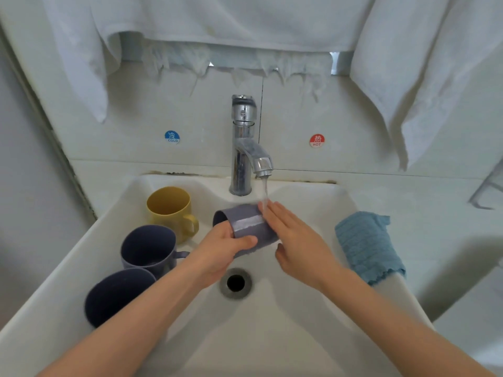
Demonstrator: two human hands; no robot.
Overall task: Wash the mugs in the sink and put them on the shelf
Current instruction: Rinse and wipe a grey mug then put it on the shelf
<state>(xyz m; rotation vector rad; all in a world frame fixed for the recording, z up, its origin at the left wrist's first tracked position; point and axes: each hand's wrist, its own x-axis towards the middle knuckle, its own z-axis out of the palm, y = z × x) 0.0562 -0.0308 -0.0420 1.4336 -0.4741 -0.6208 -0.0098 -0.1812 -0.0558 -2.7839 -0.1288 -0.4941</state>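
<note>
Grey mug (246, 223) sits sideways in your left hand's (220, 253) grip, mouth pointing left, above the sink's (81, 240) drain (235, 283). Just right, your right hand (292, 240) lies straight-fingered against its wall, fingertips (263, 207) under the tap's (243, 148) stream (264, 190).

The handle of the held mug (246, 224) is out of sight, and the left hand (220, 251) covers part of its mouth. That forearm overlaps the nearest mug (114, 295). The towels (245, 20) run off the top edge; a blurred rack (484, 187) is cut off at the right.
</note>
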